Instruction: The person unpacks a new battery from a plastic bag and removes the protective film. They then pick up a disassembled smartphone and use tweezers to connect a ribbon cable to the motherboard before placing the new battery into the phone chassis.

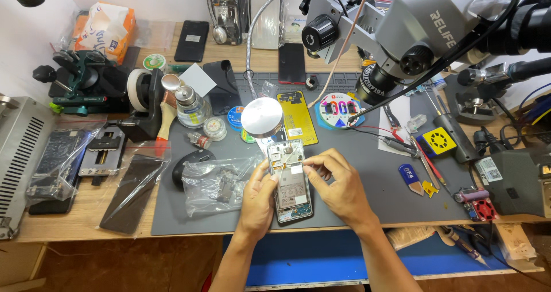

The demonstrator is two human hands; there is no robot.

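Note:
An opened smartphone with its back cover off lies lengthwise on the grey work mat, showing its battery and circuit board. My left hand holds the phone's left edge, thumb on the frame. My right hand rests on the phone's right side, its fingertips pinched over the upper middle of the board; whether something small is between them is too small to tell. A yellow phone back cover lies just beyond, partly under a round metal lamp head.
A clear plastic bag with parts and a black mouse lie left of my hands. A microscope hangs over the mat's right side. Tweezers, a blue pry tool and a soldering station sit at right; bagged phones lie at left.

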